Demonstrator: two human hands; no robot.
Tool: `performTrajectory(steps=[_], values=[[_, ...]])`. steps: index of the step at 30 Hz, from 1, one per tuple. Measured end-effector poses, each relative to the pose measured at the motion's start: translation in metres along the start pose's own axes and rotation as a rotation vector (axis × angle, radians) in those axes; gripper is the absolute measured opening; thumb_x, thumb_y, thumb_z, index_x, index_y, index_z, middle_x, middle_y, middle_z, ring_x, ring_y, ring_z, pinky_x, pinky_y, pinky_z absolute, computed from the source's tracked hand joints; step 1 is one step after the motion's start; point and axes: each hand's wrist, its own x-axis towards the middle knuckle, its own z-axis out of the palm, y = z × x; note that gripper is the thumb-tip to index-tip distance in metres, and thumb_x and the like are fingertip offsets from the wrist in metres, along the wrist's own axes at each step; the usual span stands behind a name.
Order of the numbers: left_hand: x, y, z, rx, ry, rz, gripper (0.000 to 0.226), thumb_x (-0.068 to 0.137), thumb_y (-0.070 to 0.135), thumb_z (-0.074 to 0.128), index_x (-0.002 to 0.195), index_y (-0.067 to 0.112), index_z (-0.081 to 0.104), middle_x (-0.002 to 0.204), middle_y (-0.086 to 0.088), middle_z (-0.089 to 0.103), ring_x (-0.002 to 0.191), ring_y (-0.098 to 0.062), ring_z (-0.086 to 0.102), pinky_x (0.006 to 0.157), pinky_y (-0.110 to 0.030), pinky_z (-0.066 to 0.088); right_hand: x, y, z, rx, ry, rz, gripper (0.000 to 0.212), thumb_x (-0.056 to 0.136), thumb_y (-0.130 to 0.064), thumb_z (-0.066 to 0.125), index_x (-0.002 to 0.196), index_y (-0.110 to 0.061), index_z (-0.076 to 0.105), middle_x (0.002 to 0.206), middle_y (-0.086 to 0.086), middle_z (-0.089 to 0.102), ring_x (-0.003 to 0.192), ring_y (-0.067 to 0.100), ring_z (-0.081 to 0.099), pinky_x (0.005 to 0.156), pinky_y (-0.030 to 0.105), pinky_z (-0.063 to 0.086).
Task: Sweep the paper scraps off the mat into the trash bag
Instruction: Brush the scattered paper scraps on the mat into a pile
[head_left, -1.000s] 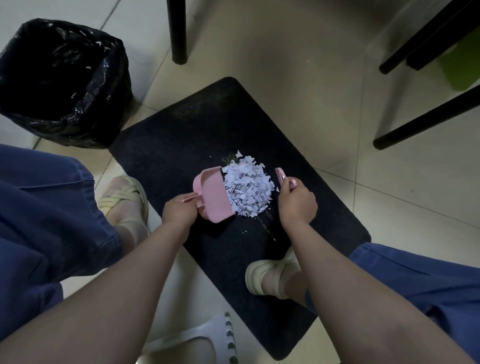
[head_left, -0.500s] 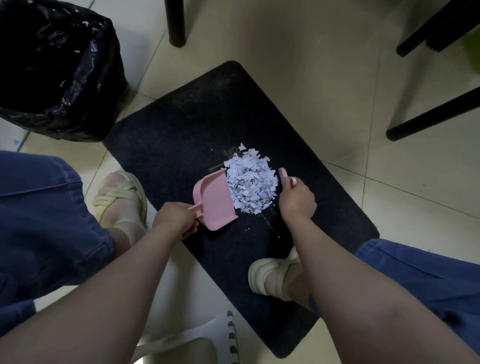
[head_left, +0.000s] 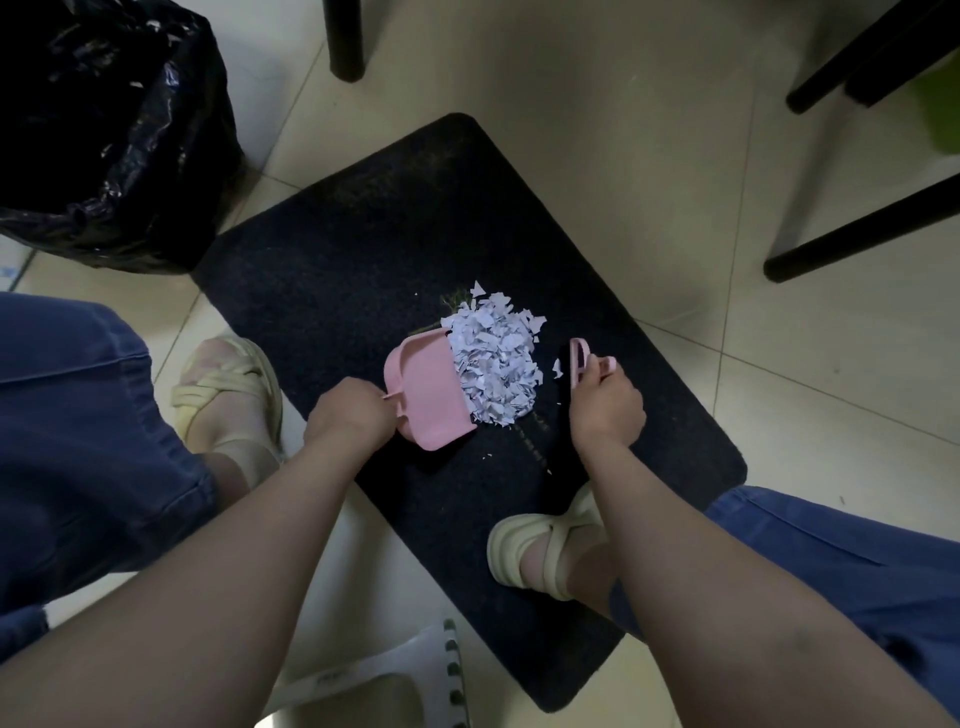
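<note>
A heap of white paper scraps (head_left: 493, 364) lies in the middle of the black mat (head_left: 363, 270). My left hand (head_left: 348, 415) grips the handle of a small pink dustpan (head_left: 423, 392), whose open edge touches the left side of the heap. My right hand (head_left: 605, 405) holds a small pink brush (head_left: 579, 361) just right of the heap, a narrow gap away from it. A few stray scraps lie on the mat near the brush and below the dustpan. The black trash bag (head_left: 104, 130) stands open at the far left, off the mat's corner.
Black furniture legs stand at the top centre (head_left: 343, 41) and at the right (head_left: 857, 228). My two sandalled feet (head_left: 228, 395) are on the floor and on the mat's near edge. A white plastic stool (head_left: 374, 680) sits at the bottom. The floor is pale tile.
The brush in my right hand has pulled back a little to the right of the heap. The dustpan stays against the heap's left side. The camera view has shifted slightly.
</note>
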Motion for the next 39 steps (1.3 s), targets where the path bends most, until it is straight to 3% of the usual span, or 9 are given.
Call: performTrajectory(steps=[5,8,14,19,22,26,32,39], values=[[0.006,-0.016,0.010,0.012,-0.009,0.015,0.017,0.086,0.022,0.057,0.074,0.022,0.067,0.076,-0.004,0.066,0.076,-0.025,0.064,0.065,-0.028,0.047,-0.005,-0.008,0.015,0.057,-0.092,-0.070,0.042,0.099,-0.051,0.037,0.084,-0.020,0.061,0.093,0.008,0.068,0.091,0.030,0.061,0.084,0.040,0.048],[0.011,-0.024,0.014,-0.030,0.002,0.015,0.022,0.088,0.023,0.057,0.067,0.023,0.065,0.073,-0.004,0.066,0.076,-0.026,0.065,0.062,-0.026,0.045,-0.012,-0.011,0.022,0.023,-0.100,-0.154,0.041,0.099,-0.047,0.039,0.090,-0.017,0.067,0.089,0.006,0.068,0.086,0.027,0.061,0.081,0.043,0.050],[0.016,-0.017,0.007,-0.061,-0.045,0.007,0.025,0.089,0.033,0.061,0.081,0.012,0.072,0.082,-0.011,0.069,0.083,-0.030,0.066,0.070,-0.032,0.050,-0.019,-0.014,0.023,-0.015,-0.134,-0.219,0.030,0.100,-0.032,0.045,0.104,-0.012,0.068,0.098,0.010,0.065,0.094,0.030,0.057,0.083,0.042,0.048],[0.019,-0.016,0.008,-0.145,-0.112,-0.052,0.025,0.091,0.028,0.060,0.079,0.008,0.070,0.067,-0.008,0.059,0.059,-0.024,0.051,0.053,-0.026,0.037,-0.014,-0.018,0.025,-0.018,-0.130,-0.178,0.035,0.101,-0.039,0.041,0.108,-0.014,0.065,0.099,0.009,0.064,0.095,0.029,0.058,0.085,0.044,0.049],[0.021,-0.020,0.012,-0.138,-0.097,-0.049,0.019,0.090,0.025,0.060,0.082,0.012,0.072,0.069,-0.007,0.063,0.063,-0.023,0.054,0.057,-0.026,0.039,-0.011,-0.019,0.024,-0.050,-0.091,-0.165,0.039,0.101,-0.045,0.040,0.110,-0.015,0.064,0.101,0.009,0.062,0.096,0.028,0.057,0.083,0.042,0.049],[0.025,-0.021,0.018,-0.161,-0.113,-0.063,0.023,0.090,0.026,0.058,0.072,0.018,0.068,0.067,-0.002,0.068,0.065,-0.020,0.062,0.069,-0.029,0.050,-0.006,-0.019,0.024,-0.052,-0.035,-0.126,0.039,0.099,-0.049,0.043,0.112,-0.019,0.064,0.111,0.009,0.053,0.102,0.025,0.050,0.074,0.031,0.040],[0.031,-0.019,0.020,-0.133,-0.124,-0.024,0.020,0.091,0.024,0.058,0.076,0.015,0.068,0.066,-0.004,0.064,0.063,-0.021,0.056,0.064,-0.027,0.044,-0.016,-0.023,0.030,-0.054,-0.136,-0.196,0.031,0.102,-0.038,0.040,0.105,-0.013,0.060,0.092,0.011,0.067,0.084,0.031,0.063,0.066,0.034,0.041],[0.027,-0.018,0.019,-0.127,-0.138,-0.002,0.019,0.093,0.027,0.058,0.083,0.013,0.067,0.064,-0.004,0.057,0.061,-0.020,0.051,0.063,-0.026,0.040,-0.034,-0.025,0.028,-0.099,-0.188,-0.254,0.029,0.102,-0.033,0.040,0.109,-0.014,0.061,0.092,0.012,0.068,0.086,0.032,0.063,0.068,0.034,0.040]])
